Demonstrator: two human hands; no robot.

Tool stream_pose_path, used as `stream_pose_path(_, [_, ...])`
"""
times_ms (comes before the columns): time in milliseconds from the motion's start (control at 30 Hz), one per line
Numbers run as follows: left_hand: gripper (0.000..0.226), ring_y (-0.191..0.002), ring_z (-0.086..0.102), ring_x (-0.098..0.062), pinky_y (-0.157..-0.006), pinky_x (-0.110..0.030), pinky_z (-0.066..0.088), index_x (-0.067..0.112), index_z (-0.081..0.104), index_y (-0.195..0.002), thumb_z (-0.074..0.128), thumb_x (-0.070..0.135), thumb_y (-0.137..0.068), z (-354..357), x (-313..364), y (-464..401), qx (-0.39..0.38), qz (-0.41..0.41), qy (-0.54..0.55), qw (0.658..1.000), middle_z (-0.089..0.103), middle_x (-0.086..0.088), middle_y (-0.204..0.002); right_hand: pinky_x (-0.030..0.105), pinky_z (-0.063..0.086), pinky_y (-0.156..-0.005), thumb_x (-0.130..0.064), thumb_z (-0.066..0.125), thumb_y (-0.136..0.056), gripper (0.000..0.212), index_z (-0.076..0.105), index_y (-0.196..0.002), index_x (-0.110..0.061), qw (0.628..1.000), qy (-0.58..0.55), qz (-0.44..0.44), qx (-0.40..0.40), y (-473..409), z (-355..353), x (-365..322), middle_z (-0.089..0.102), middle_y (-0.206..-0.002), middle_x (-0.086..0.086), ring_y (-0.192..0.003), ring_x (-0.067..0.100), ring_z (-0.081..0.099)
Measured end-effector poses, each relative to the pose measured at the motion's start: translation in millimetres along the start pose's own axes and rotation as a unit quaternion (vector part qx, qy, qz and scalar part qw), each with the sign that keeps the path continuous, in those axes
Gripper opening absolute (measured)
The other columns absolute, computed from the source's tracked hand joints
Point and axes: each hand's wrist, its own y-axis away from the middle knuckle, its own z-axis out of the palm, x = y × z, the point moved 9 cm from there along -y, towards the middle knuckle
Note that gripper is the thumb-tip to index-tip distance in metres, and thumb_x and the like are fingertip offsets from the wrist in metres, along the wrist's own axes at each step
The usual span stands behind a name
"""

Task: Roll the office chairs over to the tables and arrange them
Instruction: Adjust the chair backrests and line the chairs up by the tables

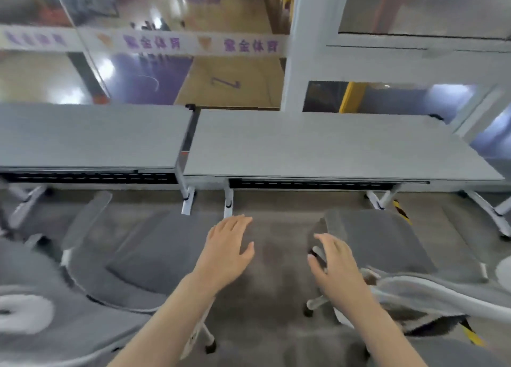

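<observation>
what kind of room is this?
Likely an office or meeting space overlooking an indoor sports hall: two grey tables side by side, grey office chairs in front of them, and a court floor visible through the glass wall.

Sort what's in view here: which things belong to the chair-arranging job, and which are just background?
Part of the job:
- left chair, seat facing the left table
- right chair, in front of the right table
- left hand and right hand, both with fingers spread, holding nothing

Just there:
- glass wall with a purple-lettered banner
- white pillar
- yellow-black floor tape
</observation>
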Motion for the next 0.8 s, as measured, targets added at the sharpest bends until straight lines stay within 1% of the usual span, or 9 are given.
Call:
stream_pose_path(100, [0.053, -0.141, 0.026, -0.013, -0.114, -0.031, 0.018, 0.027, 0.037, -0.144, 0.05, 0.035, -0.093, -26.9, -35.4, 12.4, 0.034, -0.056, -0.012, 0.998, 0.037, 0.01, -0.149, 0.03, 0.021, -0.117, -0.031, 0.053, -0.097, 0.05, 0.043, -0.143, -0.015, 0.996, -0.008, -0.068, -0.048, -31.1, 30.6, -43.4, 0.042, -0.146, 0.001, -0.14, 0.016, 0.029])
stream_pose_path(167, [0.054, -0.142, 0.023, -0.013, -0.115, -0.032, 0.016, 0.028, 0.034, -0.145, 0.049, 0.036, -0.094, -42.0, -59.0, 23.1, 0.052, -0.097, -0.021, 0.994, 0.034, 0.011, -0.151, 0.028, 0.018, -0.117, -0.037, 0.05, -0.096, 0.052, 0.043, -0.143, -0.015, 0.991, -0.015, -0.104, -0.087, -45.9, 52.1, -69.5, 0.041, -0.147, 0.001, -0.14, 0.017, 0.029])
stream_pose_path(233, [0.053, -0.142, 0.024, -0.014, -0.116, -0.033, 0.017, 0.028, 0.034, -0.145, 0.049, 0.038, -0.095, -55.5, -82.2, 36.6, 0.072, -0.14, -0.029, 0.987, 0.034, 0.01, -0.151, 0.027, 0.021, -0.115, -0.051, 0.04, -0.09, 0.063, 0.047, -0.14, -0.013, 0.981, -0.016, -0.151, -0.122, -57.0, 73.3, -96.5, 0.046, -0.143, 0.002, -0.137, 0.018, 0.035])
stream_pose_path(300, [0.052, -0.141, 0.028, -0.016, -0.117, -0.036, 0.021, 0.027, 0.039, -0.143, 0.051, 0.038, -0.094, -69.8, -101.4, 54.5, 0.098, -0.185, -0.035, 0.977, 0.038, 0.009, -0.149, 0.023, 0.024, -0.11, -0.055, 0.033, -0.084, 0.07, 0.052, -0.135, -0.012, 0.967, -0.024, -0.202, -0.154, -63.4, 94.3, -122.4, 0.053, -0.136, 0.002, -0.131, 0.019, 0.042])
stream_pose_path(433, [0.051, -0.131, 0.045, -0.02, -0.107, -0.045, 0.039, 0.021, 0.052, -0.132, 0.044, 0.042, -0.086, -100.0, -120.9, 101.5, 0.178, -0.26, -0.039, 0.948, 0.053, 0.002, -0.138, 0.022, 0.027, -0.105, -0.051, 0.035, -0.085, 0.064, 0.058, -0.128, -0.009, 0.923, -0.022, -0.3, -0.24, -56.9, 135.1, -171.5, 0.059, -0.126, 0.006, -0.121, 0.025, 0.051])
stream_pose_path(533, [0.05, -0.13, 0.046, -0.02, -0.107, -0.044, 0.038, 0.02, 0.055, -0.129, 0.044, 0.04, -0.084, -117.6, -125.3, 146.3, 0.235, -0.323, -0.048, 0.916, 0.056, 0.003, -0.134, 0.026, 0.031, -0.102, -0.045, 0.041, -0.085, 0.058, 0.062, -0.121, -0.005, 0.885, -0.02, -0.365, -0.288, -37.8, 163.0, -203.7, 0.064, -0.118, 0.01, -0.113, 0.031, 0.06])
stream_pose_path(667, [0.053, -0.133, 0.041, -0.023, -0.111, -0.035, 0.025, 0.019, 0.055, -0.13, 0.041, 0.041, -0.083, -124.3, -127.9, 210.0, 0.259, -0.417, -0.086, 0.867, 0.052, 0.001, -0.139, 0.021, 0.022, -0.108, -0.045, 0.041, -0.089, 0.062, 0.053, -0.135, -0.006, 0.835, -0.01, -0.435, -0.335, -2.6, 188.3, -246.7, 0.055, -0.134, 0.009, -0.129, 0.027, 0.046])
stream_pose_path(733, [0.06, -0.138, 0.034, -0.024, -0.116, -0.038, 0.021, 0.022, 0.05, -0.135, 0.035, 0.046, -0.082, -118.3, -133.9, 241.7, 0.245, -0.462, -0.084, 0.848, 0.044, 0.002, -0.145, 0.019, 0.019, -0.108, -0.037, 0.048, -0.096, 0.054, 0.045, -0.141, -0.007, 0.809, -0.01, -0.469, -0.355, 19.4, 196.7, -270.0, 0.047, -0.14, 0.009, -0.134, 0.026, 0.039])
stream_pose_path(800, [0.062, -0.14, 0.031, -0.025, -0.116, -0.042, 0.025, 0.022, 0.047, -0.137, 0.036, 0.048, -0.082, -113.9, -139.4, 270.7, 0.244, -0.487, -0.076, 0.835, 0.041, 0.0, -0.148, 0.02, 0.018, -0.11, -0.033, 0.049, -0.099, 0.054, 0.035, -0.147, -0.012, 0.781, -0.008, -0.491, -0.386, 45.0, 207.2, -290.7, 0.037, -0.148, 0.004, -0.139, 0.02, 0.03])
